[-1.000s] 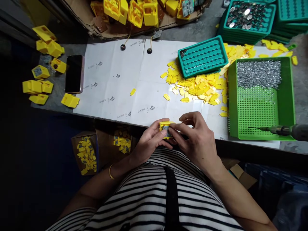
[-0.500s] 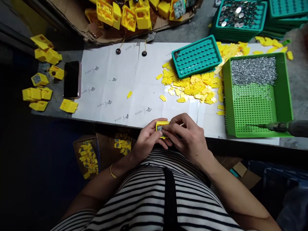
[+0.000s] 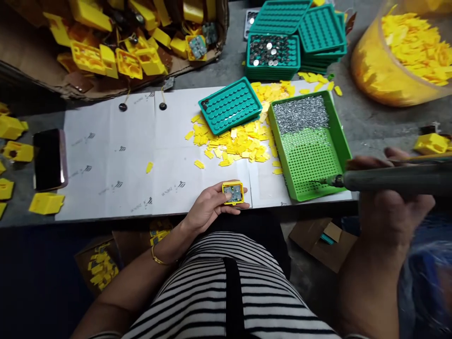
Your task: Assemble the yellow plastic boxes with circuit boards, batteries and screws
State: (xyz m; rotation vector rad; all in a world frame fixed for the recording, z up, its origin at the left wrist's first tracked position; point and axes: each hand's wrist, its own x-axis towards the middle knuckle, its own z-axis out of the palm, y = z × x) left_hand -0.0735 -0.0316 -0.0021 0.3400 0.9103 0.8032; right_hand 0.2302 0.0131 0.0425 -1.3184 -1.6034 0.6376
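My left hand (image 3: 209, 203) grips a small yellow plastic housing (image 3: 242, 200) near the table's front edge. Its thumb presses on a grey-green circuit board (image 3: 235, 192) that lies inside the housing. At the right, my right hand (image 3: 384, 216), somewhat blurred, is wrapped round a dark electric screwdriver (image 3: 399, 182). The screwdriver lies sideways, its bit pointing left over the green perforated tray (image 3: 287, 174). Small silver screws (image 3: 302, 114) fill the far part of that tray.
Loose yellow pieces (image 3: 243, 143) lie beneath a teal tray (image 3: 231, 106) on white paper. Stacked teal trays (image 3: 273, 70) hold round metal parts. A box of yellow housings (image 3: 197, 80), a phone (image 3: 49, 160) and a tub of yellow pieces (image 3: 370, 70) surround the work area.
My right hand has left the yellow housing and moved right onto the screwdriver. The circuit board now shows more fully under my left thumb. The view has shifted to the right.
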